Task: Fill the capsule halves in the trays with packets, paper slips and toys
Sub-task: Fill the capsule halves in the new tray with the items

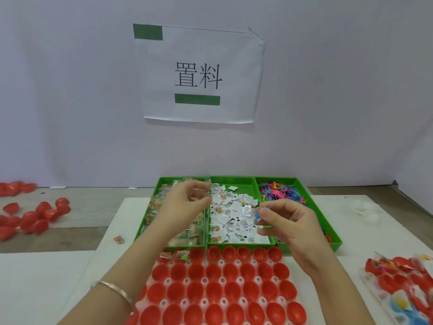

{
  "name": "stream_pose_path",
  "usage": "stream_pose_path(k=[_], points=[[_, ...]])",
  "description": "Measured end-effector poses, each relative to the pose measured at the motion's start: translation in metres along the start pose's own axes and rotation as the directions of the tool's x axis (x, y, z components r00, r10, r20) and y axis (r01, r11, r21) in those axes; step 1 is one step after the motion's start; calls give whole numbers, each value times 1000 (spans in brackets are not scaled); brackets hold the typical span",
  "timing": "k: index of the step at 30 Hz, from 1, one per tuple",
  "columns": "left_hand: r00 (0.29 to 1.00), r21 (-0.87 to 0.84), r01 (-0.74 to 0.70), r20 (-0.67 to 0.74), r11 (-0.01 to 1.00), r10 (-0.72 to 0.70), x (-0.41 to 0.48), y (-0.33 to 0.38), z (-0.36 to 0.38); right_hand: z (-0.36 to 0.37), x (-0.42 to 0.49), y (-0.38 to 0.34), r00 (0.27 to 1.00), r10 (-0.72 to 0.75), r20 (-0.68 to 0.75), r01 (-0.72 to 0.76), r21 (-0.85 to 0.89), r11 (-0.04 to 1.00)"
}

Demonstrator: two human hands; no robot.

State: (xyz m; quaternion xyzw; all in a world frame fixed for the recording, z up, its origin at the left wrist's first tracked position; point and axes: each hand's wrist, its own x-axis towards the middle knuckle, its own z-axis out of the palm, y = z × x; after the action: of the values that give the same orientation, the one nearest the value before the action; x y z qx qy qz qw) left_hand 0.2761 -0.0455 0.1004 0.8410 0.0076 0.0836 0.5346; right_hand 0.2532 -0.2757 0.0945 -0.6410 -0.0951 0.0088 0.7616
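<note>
the red halves (214,289) sit open side up in rows in a white tray (203,281) at the near edge of the table, right under both forearms. the two at the far left of the back row (172,254) hold packets; the others in view look bare inside.

the right hand (290,221) hangs above the seam between the middle and right bins, thumb and forefinger pinching a blue toy (259,215), the other fingers curled under. the left hand (187,202) is over the packet bin, fingers curled and thumb close to the forefinger; blur hides whether anything is held between them. a thin bracelet (112,289) circles that wrist.

just behind the tray three green bins stand side by side, touching: the left bin (146,216) with clear packets (154,205), the middle bin (243,190) with white slips (234,214), the right bin (309,247) with small coloured toys (281,191).

one stray packet (118,239) lies on the white mat (112,219) left of the bins. at the right edge a second tray (365,281) carries red halves with wrappers and colours showing in them, blurred. loose red halves (35,216) are scattered on the wooden tabletop far left. on the wall behind hangs a paper sign (199,73) with two printed characters and green bars.
</note>
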Motion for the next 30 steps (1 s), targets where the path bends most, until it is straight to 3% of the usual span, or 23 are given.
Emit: stream_pose_path(k=[2,4,7,12,19,21,23,25,30], points=[[997,339,58,-67,939,-37,15,-22,-16,-5,1,-4,1000,-24,-16,25,17,1000],[992,606,96,7,790,-126,27,-43,-24,-9,2,-8,999,-48,-25,49,27,998],[978,719,106,51,687,-204,36,-56,-22,-11,2,-12,997,-67,-31,68,21,997],[992,814,85,-17,575,-122,40,-55,-5,-8,1,-14,996,-66,-53,67,10,998],[994,629,111,-63,770,-92,35,-66,-13,-9,1,-14,996,-57,-71,58,9,998],[991,432,126,-86,893,-98,30,-62,-15,-8,1,-14,996,-61,-64,62,10,998],[989,123,139,-76,983,-131,22,-49,-16,-5,0,-14,998,-57,-35,57,0,998],[991,-79,132,18,988,-131,10,-31,-13,-1,-1,-14,1000,-28,4,28,-10,1000],[980,-165,42,199,985,-9,-19,8,7,11,-5,-11,992,37,119,-32,-45,998]])
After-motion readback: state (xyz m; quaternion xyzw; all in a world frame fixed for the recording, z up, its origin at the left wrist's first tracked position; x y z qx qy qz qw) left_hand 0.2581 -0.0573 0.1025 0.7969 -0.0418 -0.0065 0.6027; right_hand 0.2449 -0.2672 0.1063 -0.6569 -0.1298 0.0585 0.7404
